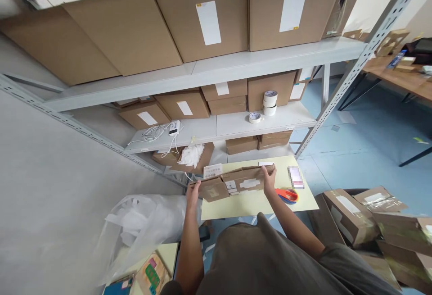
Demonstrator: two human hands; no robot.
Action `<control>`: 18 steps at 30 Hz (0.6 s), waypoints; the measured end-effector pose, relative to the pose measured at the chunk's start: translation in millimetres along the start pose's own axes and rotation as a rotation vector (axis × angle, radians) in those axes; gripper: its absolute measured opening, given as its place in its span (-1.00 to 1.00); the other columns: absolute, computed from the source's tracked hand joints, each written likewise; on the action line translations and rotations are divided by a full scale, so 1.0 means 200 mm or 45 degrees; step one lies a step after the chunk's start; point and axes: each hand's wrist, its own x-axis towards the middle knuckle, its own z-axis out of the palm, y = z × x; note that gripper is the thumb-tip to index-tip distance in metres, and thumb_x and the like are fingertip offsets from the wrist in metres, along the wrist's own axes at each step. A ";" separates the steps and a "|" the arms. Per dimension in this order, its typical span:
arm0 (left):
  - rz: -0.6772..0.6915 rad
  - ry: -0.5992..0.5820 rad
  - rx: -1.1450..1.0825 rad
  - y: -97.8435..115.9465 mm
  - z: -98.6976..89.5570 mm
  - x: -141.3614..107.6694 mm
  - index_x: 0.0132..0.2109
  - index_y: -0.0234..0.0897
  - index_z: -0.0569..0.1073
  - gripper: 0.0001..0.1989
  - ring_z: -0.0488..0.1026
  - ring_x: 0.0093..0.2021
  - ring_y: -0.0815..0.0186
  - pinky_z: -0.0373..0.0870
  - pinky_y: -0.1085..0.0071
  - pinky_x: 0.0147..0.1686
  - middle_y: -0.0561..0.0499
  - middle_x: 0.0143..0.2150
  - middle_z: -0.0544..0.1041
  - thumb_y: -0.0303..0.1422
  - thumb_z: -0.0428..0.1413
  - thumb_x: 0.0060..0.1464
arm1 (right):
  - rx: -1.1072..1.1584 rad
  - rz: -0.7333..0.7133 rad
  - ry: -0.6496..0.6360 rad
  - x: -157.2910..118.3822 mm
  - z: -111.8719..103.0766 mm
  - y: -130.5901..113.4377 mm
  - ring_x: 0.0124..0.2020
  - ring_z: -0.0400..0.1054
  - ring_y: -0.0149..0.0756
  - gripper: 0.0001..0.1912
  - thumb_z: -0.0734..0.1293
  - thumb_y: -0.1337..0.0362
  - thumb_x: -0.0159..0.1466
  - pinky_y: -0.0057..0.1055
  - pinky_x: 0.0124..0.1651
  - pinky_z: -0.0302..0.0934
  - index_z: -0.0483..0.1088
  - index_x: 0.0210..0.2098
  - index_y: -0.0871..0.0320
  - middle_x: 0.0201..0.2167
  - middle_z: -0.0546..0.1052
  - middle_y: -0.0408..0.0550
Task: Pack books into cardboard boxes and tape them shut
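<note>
A flattened-looking brown cardboard box (213, 189) with white labels is held above the pale yellow tabletop (216, 213). My left hand (193, 192) grips its left end and my right hand (269, 179) grips its right end, both with fingers wrapped over the edge. Just right of my right hand lies a tool with orange-red handles (287, 195). Farther right on the tabletop is a pinkish-white item (296, 177), blurred out. A printed paper (213, 170) shows behind the box.
Grey shelving (216, 67) with cardboard boxes (209, 20) stands ahead. Its middle shelf holds tape rolls (254, 117) and white cables (153, 133). Plastic wrap (145, 218) is at left. Boxes (351, 216) are piled on the right, and a wooden table (405, 79) stands beyond.
</note>
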 end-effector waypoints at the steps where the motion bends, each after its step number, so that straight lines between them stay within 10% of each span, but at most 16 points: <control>1: -0.023 0.024 -0.011 0.00 0.00 -0.02 -0.16 -0.25 0.56 -0.47 0.61 -0.04 0.04 0.52 0.25 -0.15 -0.11 -0.14 0.65 0.08 0.37 -0.11 | -0.002 0.010 -0.016 0.00 0.00 0.00 0.58 -0.05 0.06 0.18 0.47 -0.24 0.15 -0.09 0.58 -0.07 -0.03 0.57 0.07 0.58 0.08 0.07; 12: -0.202 -0.021 -0.049 -0.05 -0.16 -0.13 -0.01 -0.10 0.51 -0.45 0.59 0.14 0.02 0.56 0.26 -0.14 -0.08 0.07 0.63 0.04 0.37 -0.11 | 0.034 0.002 -0.502 0.03 -0.04 0.09 0.57 -0.04 0.01 0.04 0.41 -0.03 0.17 0.04 0.52 0.00 -0.01 0.57 -0.16 0.59 0.09 -0.06; 18: -0.119 -0.156 -0.027 -0.06 -0.04 -0.20 0.00 -0.12 0.51 -0.47 0.61 0.12 0.05 0.58 0.24 -0.07 -0.09 0.06 0.65 -0.02 0.39 -0.07 | 0.048 0.073 -0.609 0.01 0.02 0.13 0.59 -0.06 -0.02 -0.02 0.32 0.01 0.17 0.11 0.46 0.07 0.00 0.56 -0.23 0.62 -0.03 -0.12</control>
